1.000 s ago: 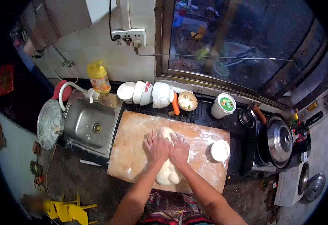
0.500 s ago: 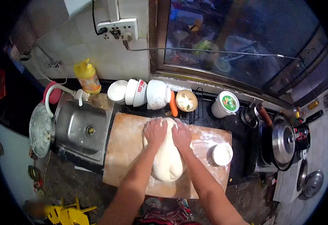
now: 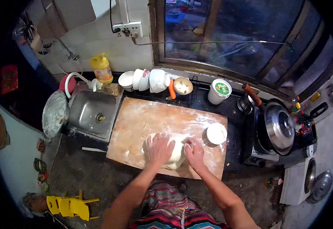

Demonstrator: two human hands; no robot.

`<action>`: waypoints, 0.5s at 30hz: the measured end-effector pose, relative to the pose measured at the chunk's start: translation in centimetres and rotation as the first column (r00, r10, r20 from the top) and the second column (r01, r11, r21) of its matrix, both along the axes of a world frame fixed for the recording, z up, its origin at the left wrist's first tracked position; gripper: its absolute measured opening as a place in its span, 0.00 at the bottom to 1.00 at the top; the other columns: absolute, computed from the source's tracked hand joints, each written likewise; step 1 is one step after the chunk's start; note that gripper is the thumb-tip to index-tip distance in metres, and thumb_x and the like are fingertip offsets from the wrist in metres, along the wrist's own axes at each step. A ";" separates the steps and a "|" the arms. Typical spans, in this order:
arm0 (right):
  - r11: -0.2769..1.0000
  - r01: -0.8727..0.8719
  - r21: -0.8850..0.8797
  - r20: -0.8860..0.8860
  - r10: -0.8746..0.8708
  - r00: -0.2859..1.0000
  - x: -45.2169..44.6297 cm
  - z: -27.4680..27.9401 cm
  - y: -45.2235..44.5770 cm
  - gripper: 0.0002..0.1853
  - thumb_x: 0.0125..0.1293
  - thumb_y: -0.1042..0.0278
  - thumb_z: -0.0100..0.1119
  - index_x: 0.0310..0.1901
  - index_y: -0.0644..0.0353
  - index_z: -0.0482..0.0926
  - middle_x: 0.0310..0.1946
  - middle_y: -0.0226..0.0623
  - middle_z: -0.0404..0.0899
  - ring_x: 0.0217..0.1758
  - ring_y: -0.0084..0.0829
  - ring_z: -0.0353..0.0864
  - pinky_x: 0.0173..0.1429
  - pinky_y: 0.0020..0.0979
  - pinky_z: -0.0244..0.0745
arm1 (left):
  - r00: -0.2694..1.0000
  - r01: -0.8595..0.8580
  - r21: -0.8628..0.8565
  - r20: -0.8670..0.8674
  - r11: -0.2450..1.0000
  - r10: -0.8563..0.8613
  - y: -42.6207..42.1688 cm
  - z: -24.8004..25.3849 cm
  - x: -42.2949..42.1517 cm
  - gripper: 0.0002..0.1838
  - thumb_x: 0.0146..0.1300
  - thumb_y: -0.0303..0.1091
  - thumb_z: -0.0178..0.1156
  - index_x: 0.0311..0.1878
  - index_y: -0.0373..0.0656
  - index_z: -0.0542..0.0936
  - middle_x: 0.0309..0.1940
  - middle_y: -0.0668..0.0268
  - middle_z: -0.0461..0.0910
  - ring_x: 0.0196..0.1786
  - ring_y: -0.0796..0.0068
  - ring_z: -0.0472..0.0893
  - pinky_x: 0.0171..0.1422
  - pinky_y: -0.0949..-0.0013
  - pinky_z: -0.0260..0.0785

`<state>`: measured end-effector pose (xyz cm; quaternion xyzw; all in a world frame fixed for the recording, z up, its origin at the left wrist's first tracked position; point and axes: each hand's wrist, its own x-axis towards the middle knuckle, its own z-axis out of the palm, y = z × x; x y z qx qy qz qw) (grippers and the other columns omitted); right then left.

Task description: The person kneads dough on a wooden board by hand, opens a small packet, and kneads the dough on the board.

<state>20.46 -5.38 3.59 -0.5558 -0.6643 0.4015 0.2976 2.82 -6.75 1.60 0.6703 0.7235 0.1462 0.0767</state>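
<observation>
A large pale lump of dough [image 3: 176, 154] lies near the front of a floured wooden board [image 3: 136, 118]. My left hand [image 3: 160, 149] rests on the dough's left part with its fingers stretched out over the top. At the right edge of the dough, my right hand [image 3: 194, 153] has its fingers curled and pinches the dough there. On the right of the board stands a small white bowl [image 3: 216, 133] of what looks like flour. White flour dust covers much of the wood around the dough.
Left of the board is a steel sink [image 3: 88, 110], with a floury basin [image 3: 55, 113] beside it. Bowls [image 3: 158, 81], a carrot [image 3: 172, 89] and a white tub [image 3: 219, 91] line the back. A lidded pan [image 3: 279, 128] sits on the stove at right. A yellow stool [image 3: 73, 205] stands below.
The dough has come toward me and is now shorter and rounder, no longer stretched lengthwise. Both hands moved nearer with it; the right fingers now curl at its edge. The camera view shifted.
</observation>
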 end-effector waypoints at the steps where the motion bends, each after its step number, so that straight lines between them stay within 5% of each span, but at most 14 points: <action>1: 0.992 -0.051 0.114 0.069 0.043 0.997 -1.0 -0.6 -0.3 0.22 0.61 0.62 0.53 0.58 0.52 0.76 0.60 0.44 0.75 0.68 0.47 0.67 0.73 0.49 0.56 | 1.000 -0.013 0.069 -0.004 0.998 0.013 -1.9 -0.4 0.7 0.27 0.69 0.52 0.48 0.62 0.46 0.77 0.65 0.56 0.73 0.72 0.56 0.65 0.76 0.41 0.48; 4: 0.880 -0.232 0.415 0.295 0.111 0.949 -3.4 -4.2 -2.2 0.26 0.61 0.57 0.52 0.63 0.49 0.74 0.64 0.43 0.71 0.70 0.47 0.64 0.73 0.55 0.51 | 0.999 -0.040 0.275 -0.002 0.961 0.043 -6.7 -2.5 1.9 0.25 0.67 0.48 0.50 0.63 0.47 0.76 0.66 0.54 0.70 0.73 0.50 0.62 0.75 0.36 0.45; 6: 0.849 -0.282 0.447 0.326 0.139 0.935 -3.2 -4.9 -2.6 0.28 0.60 0.54 0.52 0.64 0.48 0.73 0.65 0.42 0.70 0.71 0.47 0.62 0.74 0.56 0.49 | 0.998 -0.060 0.422 0.017 0.904 0.058 -7.1 -4.2 2.1 0.26 0.63 0.46 0.53 0.62 0.47 0.75 0.66 0.53 0.68 0.72 0.45 0.63 0.75 0.32 0.43; 15: 0.909 -0.214 0.358 0.406 0.054 0.912 -7.3 -5.1 8.4 0.26 0.62 0.58 0.48 0.61 0.53 0.75 0.61 0.44 0.73 0.66 0.49 0.67 0.70 0.56 0.52 | 0.999 0.024 0.391 0.032 0.920 -0.040 5.7 -6.0 -3.3 0.28 0.57 0.50 0.55 0.58 0.44 0.77 0.60 0.53 0.72 0.66 0.47 0.68 0.70 0.33 0.51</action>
